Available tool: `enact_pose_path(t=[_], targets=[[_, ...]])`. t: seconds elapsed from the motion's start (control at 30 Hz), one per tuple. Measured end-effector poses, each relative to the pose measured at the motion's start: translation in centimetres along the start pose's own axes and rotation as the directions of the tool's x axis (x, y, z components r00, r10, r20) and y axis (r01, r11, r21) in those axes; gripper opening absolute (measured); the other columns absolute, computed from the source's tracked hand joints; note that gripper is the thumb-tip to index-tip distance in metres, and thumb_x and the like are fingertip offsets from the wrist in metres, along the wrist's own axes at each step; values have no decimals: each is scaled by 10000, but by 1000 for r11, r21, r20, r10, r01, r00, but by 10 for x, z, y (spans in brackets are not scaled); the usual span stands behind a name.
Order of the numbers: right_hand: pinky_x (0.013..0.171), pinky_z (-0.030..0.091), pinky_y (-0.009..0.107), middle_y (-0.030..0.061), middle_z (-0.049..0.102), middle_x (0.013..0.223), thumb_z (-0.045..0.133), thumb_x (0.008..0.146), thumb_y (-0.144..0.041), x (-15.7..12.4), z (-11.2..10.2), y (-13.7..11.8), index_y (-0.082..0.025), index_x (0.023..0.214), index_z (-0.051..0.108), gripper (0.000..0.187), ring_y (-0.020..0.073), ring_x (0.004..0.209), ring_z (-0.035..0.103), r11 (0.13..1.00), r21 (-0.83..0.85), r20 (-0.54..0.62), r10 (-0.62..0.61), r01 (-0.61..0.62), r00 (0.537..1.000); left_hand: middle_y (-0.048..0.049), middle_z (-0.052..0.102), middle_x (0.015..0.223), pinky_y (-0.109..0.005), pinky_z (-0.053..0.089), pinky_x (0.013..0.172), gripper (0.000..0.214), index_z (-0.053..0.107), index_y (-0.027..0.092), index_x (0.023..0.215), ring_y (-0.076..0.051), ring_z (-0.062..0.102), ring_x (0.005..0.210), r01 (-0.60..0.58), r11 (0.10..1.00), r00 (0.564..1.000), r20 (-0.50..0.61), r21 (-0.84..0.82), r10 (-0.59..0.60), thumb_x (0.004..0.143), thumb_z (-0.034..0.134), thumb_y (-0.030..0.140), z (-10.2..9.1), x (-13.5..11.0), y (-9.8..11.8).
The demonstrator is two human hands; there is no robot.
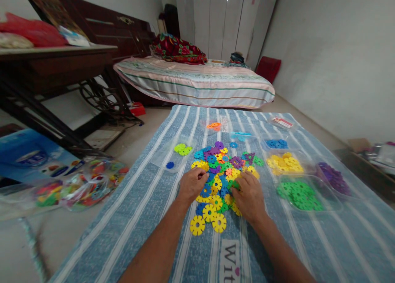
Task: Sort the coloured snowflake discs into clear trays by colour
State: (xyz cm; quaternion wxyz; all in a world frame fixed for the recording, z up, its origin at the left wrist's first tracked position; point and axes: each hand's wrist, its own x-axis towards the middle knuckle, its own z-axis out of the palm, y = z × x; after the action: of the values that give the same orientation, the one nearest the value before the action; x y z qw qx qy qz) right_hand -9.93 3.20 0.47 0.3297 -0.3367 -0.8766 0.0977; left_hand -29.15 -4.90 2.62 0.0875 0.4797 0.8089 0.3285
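Note:
A heap of plastic snowflake discs [220, 172] in yellow, blue, green and purple lies on a blue striped cloth [148, 200]. My left hand [191, 184] rests knuckles-up on the heap's left edge, fingers curled down onto the discs. My right hand [249, 196] sits on the heap's right side, fingers pinched on a green disc [233, 185]. What the left fingers hold, if anything, is hidden.
Clear trays hold sorted discs: green [298, 190], yellow [284, 163], purple [333, 178], blue [276, 143], lime [182, 149], orange [214, 126]. Bags of toys [80, 184] lie on the floor to the left. A mattress [197, 81] and a sewing table [55, 73] stand beyond.

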Motion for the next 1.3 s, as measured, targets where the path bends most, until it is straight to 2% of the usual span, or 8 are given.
enact_pose_path(t=[0.13,0.27,0.47,0.6,0.73,0.93,1.13,1.3], targets=[[929,422,422,71,617,970,521,792,-245,1,-14,1,-212,737,614,112,211,1015,536,981,190,-83,66,-49,994,3,613,708,-223,383,639,184,609,180,679,-118,540,679,6,1000,1000,1,-17,-6,779,521,308,0,0,0],[900,441,401,67,634,944,530,793,-296,2,-47,11,-210,713,621,148,201,965,571,962,249,-141,148,-110,979,6,622,702,-227,385,632,189,614,184,687,-120,544,677,11,1000,1000,-1,-14,-12,777,519,319,0,0,1],[866,459,407,74,660,899,525,778,-408,-6,-105,67,-193,717,639,251,219,887,607,969,17,-301,241,-248,923,3,618,719,-232,392,657,212,617,183,691,-120,551,686,-12,1000,1000,-1,17,12,789,507,334,0,2,1],[827,464,442,104,658,858,480,789,-404,-14,-126,99,-174,724,662,300,257,850,604,910,-254,-364,224,-328,904,4,615,723,-228,392,653,199,619,185,700,-116,550,682,6,1000,1000,-4,19,-6,786,510,328,0,2,0],[831,473,420,95,649,837,482,817,-367,-17,-114,88,-167,775,653,266,243,856,595,944,-260,-341,107,-203,934,2,619,730,-233,399,659,207,621,190,711,-123,556,688,10,1000,1000,3,22,-10,787,506,345,1,2,-1],[914,444,384,75,639,934,504,843,-263,-12,-62,40,-186,870,630,151,202,987,547,994,-81,-161,-81,69,984,5,622,733,-236,400,660,209,621,200,722,-128,558,693,11,1000,1000,-6,5,-11,785,496,356,2,2,-3],[889,415,363,88,616,895,506,828,-271,8,-32,26,-178,823,623,150,216,973,513,975,-221,91,59,-37,994,2,624,735,-238,390,657,208,624,194,727,-128,558,693,28,1000,1000,0,3,-28,784,499,350,-1,2,-1],[869,381,357,98,607,874,523,820,-298,16,-22,22,-173,740,614,174,228,956,499,931,-346,158,181,-118,971,6,614,714,-228,383,655,200,614,192,709,-121,547,690,24,1000,1000,13,5,-24,791,491,327,-3,2,0]])
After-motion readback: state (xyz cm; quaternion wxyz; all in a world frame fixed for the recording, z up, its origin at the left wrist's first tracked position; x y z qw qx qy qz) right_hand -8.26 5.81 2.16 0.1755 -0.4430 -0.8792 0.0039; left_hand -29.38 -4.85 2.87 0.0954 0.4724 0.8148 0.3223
